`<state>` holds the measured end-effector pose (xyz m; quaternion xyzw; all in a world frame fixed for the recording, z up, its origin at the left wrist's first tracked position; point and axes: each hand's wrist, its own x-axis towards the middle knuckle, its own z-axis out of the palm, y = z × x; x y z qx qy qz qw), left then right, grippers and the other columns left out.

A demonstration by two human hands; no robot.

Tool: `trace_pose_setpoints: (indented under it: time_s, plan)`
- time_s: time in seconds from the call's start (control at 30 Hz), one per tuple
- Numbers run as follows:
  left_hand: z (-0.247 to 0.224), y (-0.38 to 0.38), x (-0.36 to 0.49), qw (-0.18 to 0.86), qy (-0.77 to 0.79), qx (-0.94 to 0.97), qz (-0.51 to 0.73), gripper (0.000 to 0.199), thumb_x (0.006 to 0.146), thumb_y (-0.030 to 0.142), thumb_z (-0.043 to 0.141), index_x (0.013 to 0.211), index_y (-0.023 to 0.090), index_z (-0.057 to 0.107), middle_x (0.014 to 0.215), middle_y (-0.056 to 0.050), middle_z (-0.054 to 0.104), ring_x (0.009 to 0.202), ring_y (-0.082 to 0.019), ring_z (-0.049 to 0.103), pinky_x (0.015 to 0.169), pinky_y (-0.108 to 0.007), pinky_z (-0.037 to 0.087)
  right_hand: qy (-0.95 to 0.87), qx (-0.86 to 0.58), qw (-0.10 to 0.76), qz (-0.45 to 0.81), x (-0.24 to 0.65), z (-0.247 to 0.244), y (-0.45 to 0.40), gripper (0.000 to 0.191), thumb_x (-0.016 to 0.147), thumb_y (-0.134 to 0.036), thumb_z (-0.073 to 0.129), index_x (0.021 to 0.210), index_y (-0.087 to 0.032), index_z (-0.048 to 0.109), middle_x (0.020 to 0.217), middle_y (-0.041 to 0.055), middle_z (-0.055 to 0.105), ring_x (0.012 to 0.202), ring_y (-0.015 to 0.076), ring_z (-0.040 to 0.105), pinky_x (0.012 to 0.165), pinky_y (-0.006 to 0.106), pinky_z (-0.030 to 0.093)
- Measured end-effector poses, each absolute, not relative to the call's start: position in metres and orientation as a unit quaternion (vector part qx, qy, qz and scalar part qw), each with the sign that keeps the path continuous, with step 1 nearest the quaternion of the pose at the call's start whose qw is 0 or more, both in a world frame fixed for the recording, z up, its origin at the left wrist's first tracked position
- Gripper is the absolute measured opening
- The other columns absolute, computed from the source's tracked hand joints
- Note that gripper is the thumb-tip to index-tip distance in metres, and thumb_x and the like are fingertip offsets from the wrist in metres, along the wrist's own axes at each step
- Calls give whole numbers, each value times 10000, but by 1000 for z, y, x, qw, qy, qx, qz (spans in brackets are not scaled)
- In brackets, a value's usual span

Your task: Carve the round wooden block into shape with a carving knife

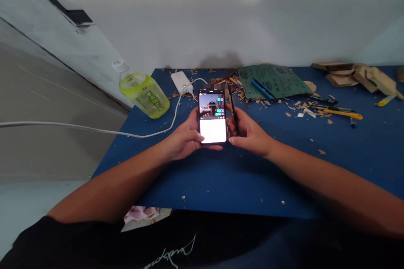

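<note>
A lit phone (pixel 212 130) is held upright over the blue table (pixel 202 180), its screen showing a chat above a white panel. My left hand (pixel 186 136) is closed round the phone's left side and bottom, the thumb at the screen's lower left corner. On the phone's right, my right hand (pixel 249 132) grips a dark, slim tool (pixel 233 111) that stands nearly upright; what kind it is I cannot make out. The right thumb and fingers are close to the phone's right edge.
Behind the phone are a white power bank (pixel 181 81) with a white cable (pixel 148 135), wood shavings (pixel 224 80) and green sandpaper (pixel 280 79) under a blue pen (pixel 263 88). A yellow-green bottle (pixel 145 94) stands left. Yellow-handled tool (pixel 344 113) and wood pieces (pixel 360 76) lie right.
</note>
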<state>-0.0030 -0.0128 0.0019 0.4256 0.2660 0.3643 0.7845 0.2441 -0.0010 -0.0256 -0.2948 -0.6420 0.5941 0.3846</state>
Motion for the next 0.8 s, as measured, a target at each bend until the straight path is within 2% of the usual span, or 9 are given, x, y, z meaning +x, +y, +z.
trace_pose_setpoints:
  time_s: [0.13,0.23,0.3,0.4,0.5,0.63,0.7,0.8]
  plan:
    - [3,-13,-3,788,259,428,359,910,753,89,674,1550,366,336,1529,-127,580,1265,-404,695,945,-655,638,-642,-295,389,591,242,-28,-1,910,806,-358,837,1572,-303,348,892,-26,432,758,175,452,683,356,490]
    - [5,-14,-1,786,259,430,361,950,736,108,686,1581,347,323,1545,-144,573,1298,-415,671,974,-634,623,-635,-284,400,596,240,-28,-3,922,823,-385,858,1584,-296,345,897,-27,444,771,175,470,704,357,501]
    - [7,-13,0,777,274,425,374,935,731,139,693,1585,313,354,1521,-144,602,1302,-404,665,997,-587,615,-621,-296,420,592,240,-26,-3,824,862,-406,829,1557,-289,404,886,-29,447,762,169,479,706,352,500]
    - [12,-5,-3,746,329,413,405,786,776,244,673,1535,237,470,1443,-128,668,1288,-373,671,1011,-499,602,-592,-363,463,551,246,-24,5,559,945,-460,735,1442,-285,547,846,-30,474,696,155,477,661,341,478]
    - [19,8,-13,689,437,407,411,611,806,312,672,1403,198,607,1276,-100,749,1143,-313,729,910,-416,616,-565,-416,506,501,259,-28,23,334,1004,-490,642,1263,-280,657,758,-32,474,628,152,466,595,328,440]
    - [25,25,-37,592,604,437,306,421,797,380,785,1171,201,715,965,-81,777,794,-237,736,623,-324,555,-558,-454,543,433,277,-40,53,268,989,-506,633,1099,-270,698,731,-19,479,610,157,469,561,322,421]
    - [24,32,-48,547,646,461,267,391,800,442,821,1110,219,737,947,-87,780,766,-240,731,591,-319,529,-548,-473,556,407,285,-46,64,273,983,-513,625,1078,-266,691,716,-19,472,599,161,466,554,324,420]
    - [22,42,-59,483,669,502,259,381,831,475,798,1111,221,748,988,-102,784,788,-260,730,624,-346,524,-541,-477,574,388,291,-50,72,257,987,-497,620,1058,-259,686,704,-20,466,584,162,458,552,329,418]
